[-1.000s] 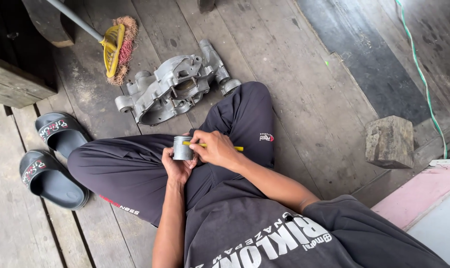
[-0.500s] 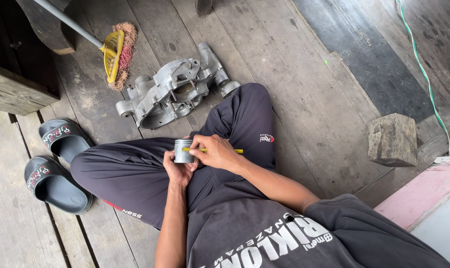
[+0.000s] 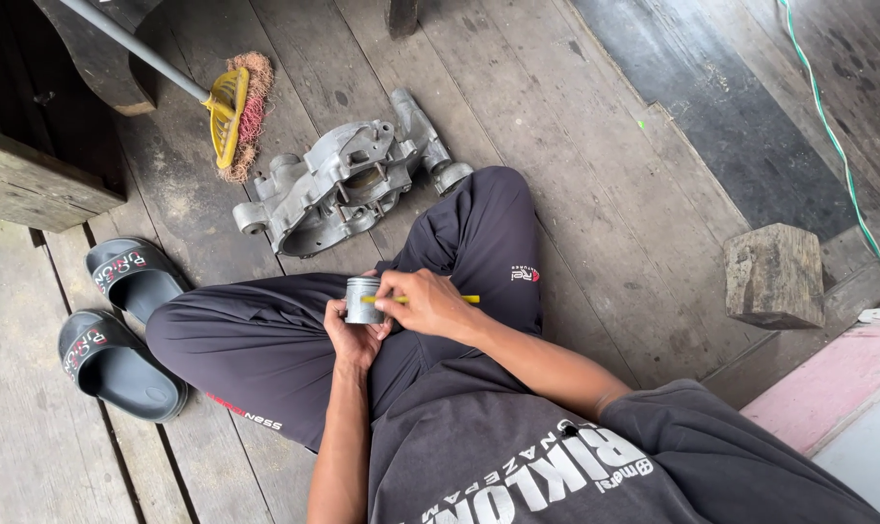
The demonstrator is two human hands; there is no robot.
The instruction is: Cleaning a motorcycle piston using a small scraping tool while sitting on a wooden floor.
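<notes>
Person sits cross-legged on a weathered plank floor (image 3: 595, 194), seen from above. Left hand (image 3: 355, 340) cups a small grey metal cylinder (image 3: 361, 300) from below and behind, fingers wrapped round its lower wall; the cylinder is held upright above the lap, over the dark trousers. Right hand (image 3: 428, 305) is clenched around a thin yellow tool (image 3: 464, 299), whose yellow end sticks out to the right past the knuckles; the other end points at the cylinder's upper edge, and whether the tip touches cannot be made out.

Just beyond the raised knee lies a grey cast-metal engine casing (image 3: 348, 182), flat on the planks, one tubular end close against the trouser leg. A broom head (image 3: 236, 116) with yellow base and reddish bristles rests near the casing's far left corner, handle running up and left out of view. Two dark slide sandals (image 3: 120, 330) sit side by side at the left, the nearer one just beside the left knee.

To the right a wooden block (image 3: 775, 275) stands well apart from the legs, with bare planks between. A green cord (image 3: 838, 136) runs down the far right. A pink-edged panel (image 3: 828, 378) borders the lower right corner.
</notes>
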